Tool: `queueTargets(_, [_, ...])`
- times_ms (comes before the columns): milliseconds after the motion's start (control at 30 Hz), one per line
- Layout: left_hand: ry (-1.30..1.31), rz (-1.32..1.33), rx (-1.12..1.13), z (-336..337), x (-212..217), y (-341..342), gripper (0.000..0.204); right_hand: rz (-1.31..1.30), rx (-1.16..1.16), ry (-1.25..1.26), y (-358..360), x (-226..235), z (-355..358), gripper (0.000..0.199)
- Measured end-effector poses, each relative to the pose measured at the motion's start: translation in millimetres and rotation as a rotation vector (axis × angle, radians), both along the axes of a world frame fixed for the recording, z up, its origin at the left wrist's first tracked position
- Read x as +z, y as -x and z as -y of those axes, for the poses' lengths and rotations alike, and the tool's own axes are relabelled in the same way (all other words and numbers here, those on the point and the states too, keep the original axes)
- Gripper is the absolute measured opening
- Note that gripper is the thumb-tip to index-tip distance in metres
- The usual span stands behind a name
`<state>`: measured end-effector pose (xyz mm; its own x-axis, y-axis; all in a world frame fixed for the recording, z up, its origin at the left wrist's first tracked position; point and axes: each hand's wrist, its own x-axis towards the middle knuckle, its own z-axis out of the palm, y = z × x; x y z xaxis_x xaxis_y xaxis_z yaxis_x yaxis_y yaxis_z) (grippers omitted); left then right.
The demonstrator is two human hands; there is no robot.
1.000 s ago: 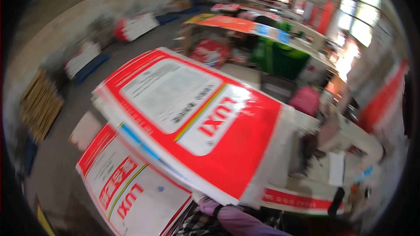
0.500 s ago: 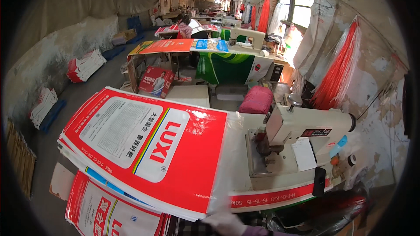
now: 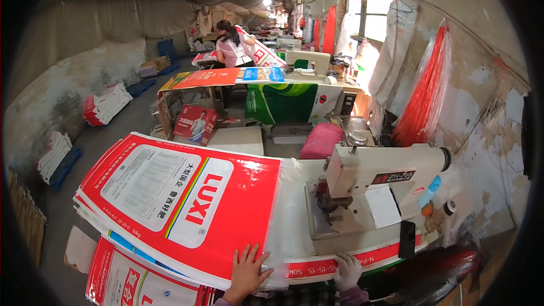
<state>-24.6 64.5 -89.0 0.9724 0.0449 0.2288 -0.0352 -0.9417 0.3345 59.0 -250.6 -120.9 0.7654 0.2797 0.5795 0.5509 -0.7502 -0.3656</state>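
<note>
My bare left hand (image 3: 247, 273) lies flat, fingers spread, on the near right corner of the top red-and-white printed plastic sack (image 3: 258, 190). That sack tops a stack of flat sacks left of a cream sewing machine (image 3: 385, 173), and its clear right edge reaches toward the machine's plate. In a white glove, my right hand (image 3: 347, 272) rests at the table's front edge, against a red printed strip (image 3: 317, 268). Its fingers are loosely bent and slightly apart, and no object shows in them. More red-and-white sacks (image 3: 122, 275) lie lower at the left.
A pink thread cone (image 3: 321, 141) stands behind the machine. A black block (image 3: 407, 239) sits at the table edge. Red strands (image 3: 422, 102) hang on the right wall. Ahead are a red box (image 3: 194, 124), another sewing table and a person (image 3: 233, 48) handling a sack.
My left hand has come into view and onto the top sack. My right hand has moved from the sack's near corner rightward to the table edge. The person ahead has straightened up, lifting a sack.
</note>
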Motion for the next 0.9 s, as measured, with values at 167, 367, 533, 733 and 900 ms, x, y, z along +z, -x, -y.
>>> queueTargets(167, [-0.015, 0.018, 0.045, 7, -10, -3, 0.059, 0.068, 0.002, 0.033, 0, -5, 3, 0.03])
queueTargets(367, [0.169, 0.146, 0.003, 31, 3, -15, 0.031, 0.039, 0.006, -0.033, -2, 4, -2, 0.03])
queueTargets(533, [0.299, 0.054, -0.065, 7, -5, -29, 0.014, -0.009, 0.002, -0.034, -2, 6, -4, 0.031])
queueTargets(733, [1.145, 0.119, 0.159, 1, -12, -30, 0.012, -0.601, 0.244, -0.683, 2, 70, -96, 0.025])
queueTargets(900, [1.247, -0.035, 0.2, 2, 14, -16, 0.008, -1.254, 0.395, -0.197, -15, 71, -169, 0.057])
